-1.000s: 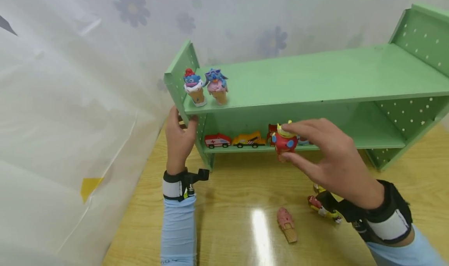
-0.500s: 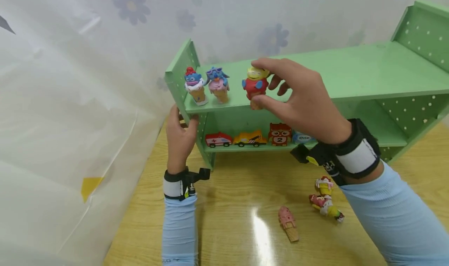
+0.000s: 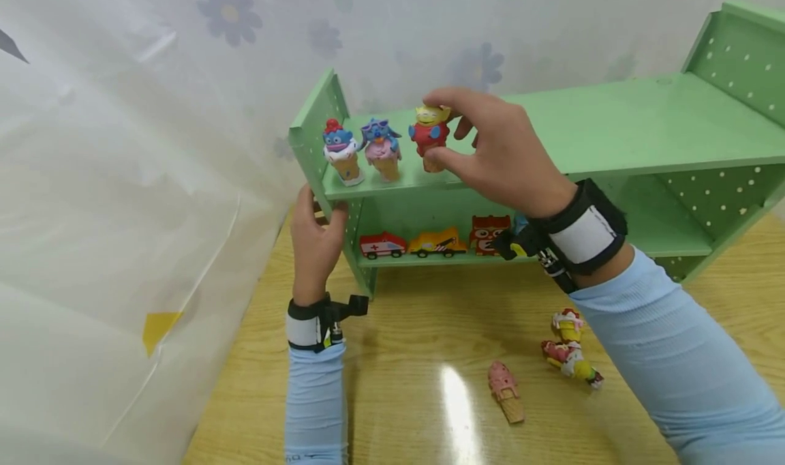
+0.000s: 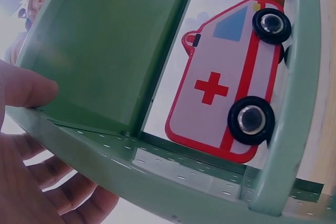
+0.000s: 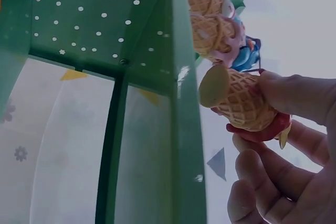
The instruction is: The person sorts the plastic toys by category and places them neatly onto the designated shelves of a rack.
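Observation:
In the head view my right hand pinches an ice-cream-cone figurine with a yellow face, red body and blue patches. It is upright, close over the top board of a green shelf. The right wrist view shows the waffle cone and its flat base from below, thumb on one side and fingers on the other. My left hand grips the shelf's left side panel, thumb inside and fingers outside. Left of the held figurine stand a blue figurine with a red top and a blue one with sunglasses.
A toy ambulance, a yellow tow truck and a red owl block stand on the lower board. On the wooden table lie a pink ice cream cone and colourful figurines near my right sleeve.
My right hand has carried the red and yellow figurine up and left, from before the lower board to the top board beside the two blue figurines. My left hand stays on the side panel.

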Demonstrator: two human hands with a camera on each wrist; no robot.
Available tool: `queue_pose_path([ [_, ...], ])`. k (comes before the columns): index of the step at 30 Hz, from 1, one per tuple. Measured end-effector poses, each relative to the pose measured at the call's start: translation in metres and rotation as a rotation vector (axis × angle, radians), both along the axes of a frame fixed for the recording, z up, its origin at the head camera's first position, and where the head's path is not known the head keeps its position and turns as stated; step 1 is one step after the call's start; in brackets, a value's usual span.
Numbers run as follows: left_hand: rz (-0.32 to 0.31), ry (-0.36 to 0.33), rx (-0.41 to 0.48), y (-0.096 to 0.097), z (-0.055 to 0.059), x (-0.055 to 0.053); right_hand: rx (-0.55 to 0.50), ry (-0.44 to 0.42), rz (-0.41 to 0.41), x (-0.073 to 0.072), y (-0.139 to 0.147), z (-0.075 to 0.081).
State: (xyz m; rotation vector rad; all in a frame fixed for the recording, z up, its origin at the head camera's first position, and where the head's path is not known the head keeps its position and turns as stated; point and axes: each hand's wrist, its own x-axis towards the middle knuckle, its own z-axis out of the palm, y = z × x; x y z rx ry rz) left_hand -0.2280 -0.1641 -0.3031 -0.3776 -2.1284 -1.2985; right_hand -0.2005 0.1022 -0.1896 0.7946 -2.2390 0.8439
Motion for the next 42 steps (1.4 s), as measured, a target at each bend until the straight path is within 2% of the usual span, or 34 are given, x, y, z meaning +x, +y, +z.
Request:
queue_pose_path([
  [12,-0.019,0.004,0.003,0.002,0.001,0.002,0.05,-0.077,-0.029,-0.006,0.002,-0.004],
  [22,-0.011,0.004,0.003,0.001,-0.001,0.001,0.05,-0.079,-0.004,-0.006,0.003,-0.01],
  [26,-0.005,0.005,0.001,0.001,0.0,0.002,0.048,-0.053,-0.004,-0.003,0.007,-0.012],
  [31,-0.009,0.006,0.0,0.001,0.0,0.0,0.019,0.061,-0.018,0.009,0.018,-0.017],
  [37,-0.008,0.004,-0.003,-0.002,-0.002,0.0,0.001,0.163,-0.103,0.032,0.035,-0.021],
  [42,-0.005,0.0,-0.003,-0.004,-0.004,-0.001,-0.094,0.26,-0.128,0.057,0.046,-0.028],
])
